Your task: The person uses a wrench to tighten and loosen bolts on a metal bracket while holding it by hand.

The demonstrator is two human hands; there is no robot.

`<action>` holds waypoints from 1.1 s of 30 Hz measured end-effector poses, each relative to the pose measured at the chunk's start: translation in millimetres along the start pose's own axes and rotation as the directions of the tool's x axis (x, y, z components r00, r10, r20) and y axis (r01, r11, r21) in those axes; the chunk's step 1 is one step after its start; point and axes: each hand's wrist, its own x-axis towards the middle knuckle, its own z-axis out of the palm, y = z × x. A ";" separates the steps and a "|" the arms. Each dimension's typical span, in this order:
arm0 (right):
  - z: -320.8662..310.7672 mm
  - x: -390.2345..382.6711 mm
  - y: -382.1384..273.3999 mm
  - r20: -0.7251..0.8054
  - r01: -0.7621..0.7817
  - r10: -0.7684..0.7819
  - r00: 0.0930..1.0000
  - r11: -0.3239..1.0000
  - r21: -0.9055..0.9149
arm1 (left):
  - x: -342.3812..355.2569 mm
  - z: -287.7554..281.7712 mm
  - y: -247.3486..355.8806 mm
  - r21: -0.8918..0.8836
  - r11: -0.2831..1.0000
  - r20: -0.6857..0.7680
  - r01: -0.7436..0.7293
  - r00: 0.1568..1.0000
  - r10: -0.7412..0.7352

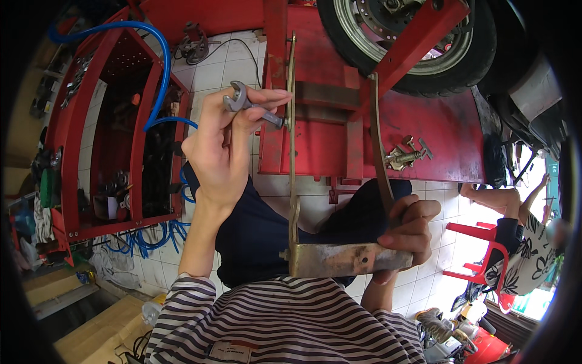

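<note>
My left hand [221,151] holds a grey open-ended wrench [240,101], jaw end up, beside a bolt [287,123] on the left bar of a U-shaped metal frame [351,258]. My right hand [407,227] is closed round the frame's near right corner. The frame's two long bars reach forward to a red steel stand [312,151], and the right one meets a red post [399,45]. A brass-coloured tool with a T-handle [403,155] rests on the stand's red plate, right of the frame.
A red tool cart [68,193] with a blue hose [163,67] stands left. A tyred wheel [439,85] is behind the stand. At right, a person [521,255] is on a red plastic chair [462,228]. Cardboard [112,327] lies lower left, mixed metal parts [442,330] lower right.
</note>
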 end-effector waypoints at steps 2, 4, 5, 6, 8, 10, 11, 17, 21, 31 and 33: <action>-0.3 0.1 1.3 0.008 0.010 -0.010 1.000 1.000 0.004 | -1.4 -0.7 -3.3 0.039 0.999 0.004 0.005 1.000 -0.005; 0.1 -0.2 1.1 0.003 0.006 -0.006 1.000 1.000 0.002 | -1.1 -0.4 -3.1 0.068 0.997 0.022 0.021 0.999 -0.022; 0.2 -0.4 1.0 0.000 0.004 -0.004 1.000 1.000 -0.001 | 0.7 0.2 -0.4 0.076 0.996 0.040 0.034 0.999 -0.037; 0.2 -0.5 1.1 -0.002 0.005 -0.005 1.000 1.000 0.000 | 1.7 1.1 1.3 0.085 0.995 0.057 0.048 0.997 -0.053; 0.8 0.4 1.3 -0.005 0.010 -0.010 1.000 1.000 0.006 | 1.9 2.6 3.3 0.059 0.997 0.060 0.042 0.997 -0.045; 0.4 0.1 1.7 0.002 0.017 -0.017 1.000 1.000 0.009 | 1.8 5.4 3.0 0.033 0.999 0.047 0.015 0.999 -0.017; 0.4 -0.1 1.9 0.005 0.021 -0.021 1.000 1.000 0.012 | 1.9 7.2 1.1 0.022 1.000 0.032 -0.009 0.999 0.008; 0.3 1.7 2.4 0.014 0.028 -0.028 1.000 1.000 0.010 | 6.9 9.2 5.5 0.003 0.998 0.012 0.059 0.998 -0.059; -1.0 1.3 2.5 0.022 0.021 -0.021 1.000 1.000 0.013 | 11.3 10.4 8.8 0.004 0.998 0.049 0.058 0.997 -0.058; -0.4 -0.1 2.1 0.013 0.009 -0.009 1.000 1.000 0.027 | 10.2 2.1 5.1 0.022 0.999 0.141 -0.037 0.989 0.034; -0.5 -0.2 2.2 0.013 0.005 -0.005 1.000 1.000 0.031 | 7.8 -2.1 3.3 -0.062 0.997 0.090 0.043 0.995 -0.037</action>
